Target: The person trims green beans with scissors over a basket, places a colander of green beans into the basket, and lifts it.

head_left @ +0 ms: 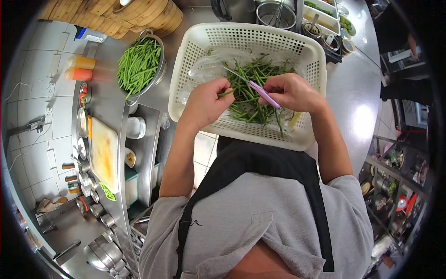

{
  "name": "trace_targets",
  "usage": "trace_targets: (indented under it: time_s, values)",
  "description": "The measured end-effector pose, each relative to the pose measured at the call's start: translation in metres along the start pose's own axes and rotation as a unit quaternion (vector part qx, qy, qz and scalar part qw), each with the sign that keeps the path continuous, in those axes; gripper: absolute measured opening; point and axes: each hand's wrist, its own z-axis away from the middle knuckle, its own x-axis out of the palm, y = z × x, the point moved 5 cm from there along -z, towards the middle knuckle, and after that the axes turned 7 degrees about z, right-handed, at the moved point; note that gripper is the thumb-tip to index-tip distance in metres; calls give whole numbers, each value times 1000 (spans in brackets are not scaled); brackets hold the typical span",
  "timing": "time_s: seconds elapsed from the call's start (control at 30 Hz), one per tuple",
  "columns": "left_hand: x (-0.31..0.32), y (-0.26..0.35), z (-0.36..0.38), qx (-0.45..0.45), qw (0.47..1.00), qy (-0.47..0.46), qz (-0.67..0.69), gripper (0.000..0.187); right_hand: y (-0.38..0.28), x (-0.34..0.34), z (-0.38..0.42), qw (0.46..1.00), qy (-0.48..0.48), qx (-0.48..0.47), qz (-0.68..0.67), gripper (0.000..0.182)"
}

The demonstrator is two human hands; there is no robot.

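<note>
My left hand (pixel 204 103) is closed on a green bean (pixel 226 94), whose end sticks out from the fingertips. In my right hand (pixel 295 94) is a small knife with a lilac handle (pixel 265 94), its thin blade angled up and left. Both hands are over a white perforated plastic basket (pixel 251 33). A loose pile of green beans (pixel 253 69) fills its middle, with a clear plastic bag (pixel 200 67) at the left. One long bean (pixel 279 123) hangs just below the right hand.
Left of the basket, a metal colander (pixel 161 60) is heaped with green beans. Bamboo steamers (pixel 148 16) stand behind it. A cutting board (pixel 103 151) and sauce bottles (pixel 81 74) lie farther left. A whisk sits in a metal pot (pixel 276 16) at the back, near containers of garnish (pixel 320 18).
</note>
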Motion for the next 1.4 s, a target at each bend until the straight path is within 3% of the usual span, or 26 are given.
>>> trace_targets:
  time_s: [0.07,0.13,0.17,0.23,0.27,0.33,0.5,0.6,0.7,0.77,0.9,1.1,1.3,1.4]
  values:
    - [-2,-6,-3,-11,999,4,47,17,1,0,-1,1000,6,-7,-14,38]
    - [-5,-15,-6,-82,938,61,332,14,6,1,-1,997,15,39,-70,37]
    - [-6,-12,-7,-80,938,65,332,14,5,2,-2,997,13,35,-68,37]
    - [-10,-5,-9,-77,857,140,490,14,5,1,-1,991,20,57,-117,35]
    - [-8,-3,-11,-72,856,144,492,14,4,0,-1,992,19,54,-112,35]
    - [-7,-4,-14,-32,799,190,569,16,2,2,0,985,13,45,-167,33]
    - [-1,-14,-19,-41,765,207,609,19,2,-1,1,992,22,47,-115,35]
    - [3,-12,-19,-53,754,213,619,18,-9,-3,1,997,20,44,-68,22]
    - [5,-10,-17,-54,750,211,625,18,-9,-3,2,997,25,49,-47,23]
    - [6,-10,-17,-51,750,210,625,18,-5,-2,1,995,60,40,-62,39]
    - [8,-11,-16,-59,757,214,615,17,-4,-1,-2,997,55,29,-40,38]
    - [10,-9,-19,-50,741,213,634,18,-3,4,-4,994,66,3,-92,22]
    - [14,-9,-17,-48,743,204,635,21,7,6,-6,995,66,19,-65,13]
    - [2,-13,-14,-23,747,243,618,21,6,4,-6,996,72,32,-41,11]
